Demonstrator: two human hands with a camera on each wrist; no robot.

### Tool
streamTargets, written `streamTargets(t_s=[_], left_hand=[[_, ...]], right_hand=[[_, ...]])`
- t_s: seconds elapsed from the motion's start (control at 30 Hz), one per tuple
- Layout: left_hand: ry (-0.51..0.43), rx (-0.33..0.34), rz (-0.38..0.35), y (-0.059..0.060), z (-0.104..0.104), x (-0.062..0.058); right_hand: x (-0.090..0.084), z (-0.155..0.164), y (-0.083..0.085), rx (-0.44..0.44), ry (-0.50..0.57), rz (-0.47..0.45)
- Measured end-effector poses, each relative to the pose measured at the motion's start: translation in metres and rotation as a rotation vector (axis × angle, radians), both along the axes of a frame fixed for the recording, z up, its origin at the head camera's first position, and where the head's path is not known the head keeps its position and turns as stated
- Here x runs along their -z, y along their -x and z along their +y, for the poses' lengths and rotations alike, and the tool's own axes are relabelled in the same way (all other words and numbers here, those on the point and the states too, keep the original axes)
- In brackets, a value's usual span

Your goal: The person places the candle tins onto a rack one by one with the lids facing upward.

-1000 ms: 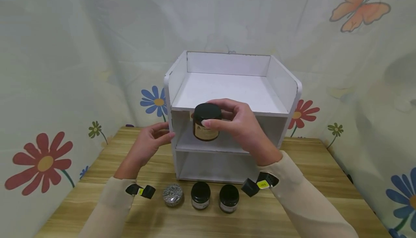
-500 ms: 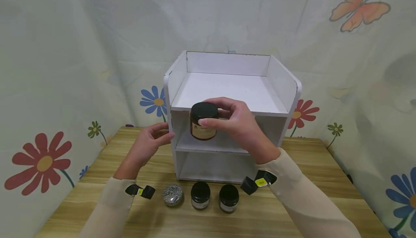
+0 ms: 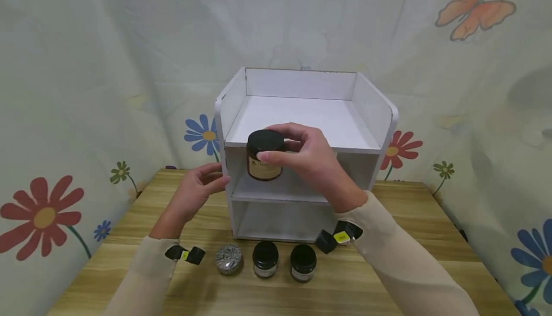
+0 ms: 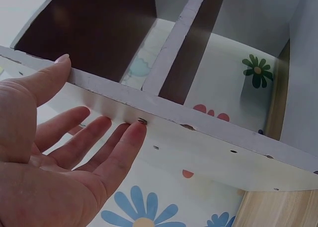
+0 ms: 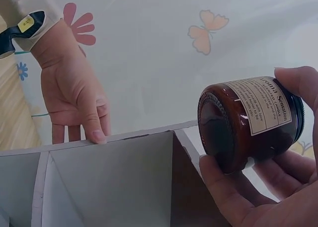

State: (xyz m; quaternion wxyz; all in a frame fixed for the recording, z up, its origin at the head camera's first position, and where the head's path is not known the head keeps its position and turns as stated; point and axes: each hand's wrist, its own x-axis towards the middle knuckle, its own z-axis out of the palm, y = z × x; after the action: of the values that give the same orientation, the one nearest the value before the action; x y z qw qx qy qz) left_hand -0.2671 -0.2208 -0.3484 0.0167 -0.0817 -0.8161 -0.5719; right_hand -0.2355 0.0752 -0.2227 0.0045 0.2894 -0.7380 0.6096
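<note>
1. The jar point(image 3: 264, 161) stands upright, black lid up, long axis vertical, in front of the white shelf unit point(image 3: 371, 114) at its upper-left front edge.
2. The right hand point(image 3: 308, 155) grips it, fingers curled round lid and side.
3. The left hand point(image 3: 199, 190), fingers straight, rests against the unit's left wall, near the jar.

left hand point(image 3: 199, 187): fingers straight, raised forward | right hand point(image 3: 311, 160): fingers curled, grip closed, lifted

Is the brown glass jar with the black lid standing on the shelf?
No, the right hand holds the brown glass jar in the air before the white shelf unit.
</note>
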Motion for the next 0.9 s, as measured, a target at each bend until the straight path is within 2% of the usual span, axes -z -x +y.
streamTargets(t_s=[0.6, 0.9], left_hand=[[0.011, 0.001, -0.002, 0.001, -0.002, 0.003], [0.024, -0.016, -0.019, -0.001, 0.003, -0.004]], right_hand=[[-0.007, -0.006, 0.004, 0.011, 0.021, 0.011], [-0.017, -0.005, 0.010, 0.011, 0.032, 0.017]])
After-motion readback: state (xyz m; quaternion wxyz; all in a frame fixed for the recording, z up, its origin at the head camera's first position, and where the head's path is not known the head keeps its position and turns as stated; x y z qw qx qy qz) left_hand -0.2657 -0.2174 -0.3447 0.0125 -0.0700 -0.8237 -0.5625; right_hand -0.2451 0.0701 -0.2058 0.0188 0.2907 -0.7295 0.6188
